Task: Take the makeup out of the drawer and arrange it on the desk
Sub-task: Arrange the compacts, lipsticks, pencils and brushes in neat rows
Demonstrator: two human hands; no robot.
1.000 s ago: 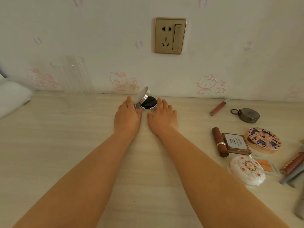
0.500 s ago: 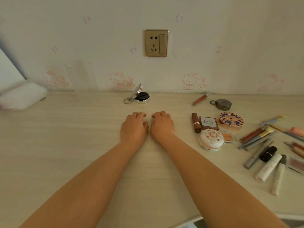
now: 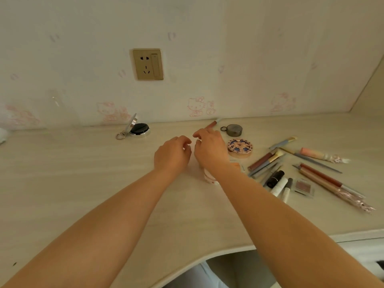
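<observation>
On the pale wooden desk [image 3: 83,173] an open silver compact [image 3: 139,128] with a black insert stands near the wall, lid raised. My left hand [image 3: 173,154] hovers mid-desk, fingers loosely curled and holding nothing. Close beside it, my right hand [image 3: 209,150] hangs with relaxed fingers, and my right forearm partly covers a white round compact [image 3: 209,177]. To the right lie a grey round compact [image 3: 234,129], a patterned blue-and-pink compact [image 3: 240,146], a lip pencil [image 3: 212,124], a black lipstick [image 3: 275,178] and several brushes and pencils [image 3: 268,161].
A gold wall socket [image 3: 148,64] sits above the desk. A clear glass tumbler [image 3: 60,109] stands blurred at the back left. Long brown pencils [image 3: 324,177], a pink tube [image 3: 313,153] and a small eyeshadow pan [image 3: 303,187] lie far right. The desk's curved front edge [image 3: 228,252] runs below my arms.
Both hands let go of the open compact, drew back from the wall, then shifted right. My right hand now covers the lipstick and brown box. The view swung right.
</observation>
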